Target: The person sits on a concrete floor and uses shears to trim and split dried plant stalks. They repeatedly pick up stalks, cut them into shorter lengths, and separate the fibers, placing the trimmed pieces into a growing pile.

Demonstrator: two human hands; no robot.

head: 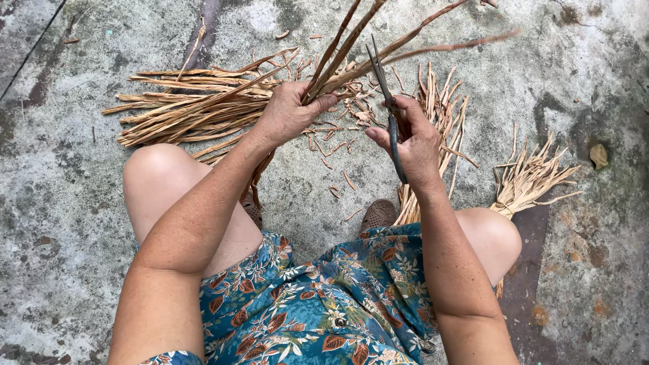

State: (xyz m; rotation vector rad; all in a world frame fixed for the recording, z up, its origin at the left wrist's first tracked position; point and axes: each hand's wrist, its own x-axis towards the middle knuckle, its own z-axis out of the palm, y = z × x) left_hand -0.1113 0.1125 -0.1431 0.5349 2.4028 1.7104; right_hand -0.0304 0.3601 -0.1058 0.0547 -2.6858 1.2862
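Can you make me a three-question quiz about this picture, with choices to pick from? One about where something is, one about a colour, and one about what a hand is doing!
1. Where does the big pile of dried strips lie?
A. on the person's left
B. on a table
C. in a basket

2. What colour is the patterned dress mostly?
A. yellow
B. blue
C. white

3. What is the left hand doing?
A. lying open
B. gripping a bundle of strips
C. holding a cup

Answers: A, it spreads on the concrete floor at the left; B, blue with brown leaves; B, fingers closed round the bundle while the right hand holds scissors.

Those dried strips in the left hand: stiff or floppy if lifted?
Probably semi-stiff: the dried strips fan out from the left hand and stay raised, bowing only slightly. Likely light, since one hand holds the bundle. Possibly brittle: short broken pieces litter the concrete floor.
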